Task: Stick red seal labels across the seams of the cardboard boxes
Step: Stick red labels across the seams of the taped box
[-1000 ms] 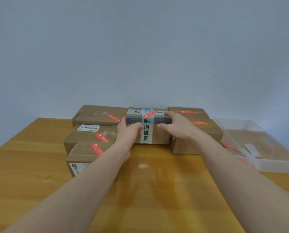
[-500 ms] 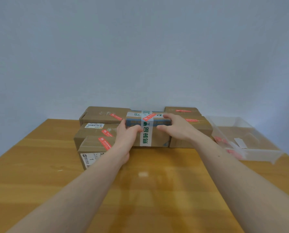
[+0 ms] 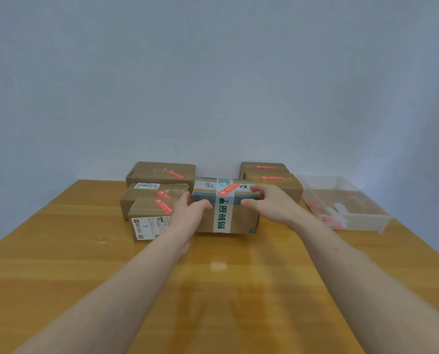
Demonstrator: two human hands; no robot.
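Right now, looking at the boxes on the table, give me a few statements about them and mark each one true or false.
1. Both hands hold the middle box with green-printed tape. True: left hand, right hand.
2. That box has no red seal label. False: a red label lies across its top.
3. A clear plastic tray sits right of the boxes. True.
4. The boxes sit on a white table. False: the table is wooden.

A plain packing or parcel-handling workspace, judging by the bare pale wall, a glossy wooden table, sealed cardboard boxes with shipping labels, and a clear plastic bin of red seal labels.
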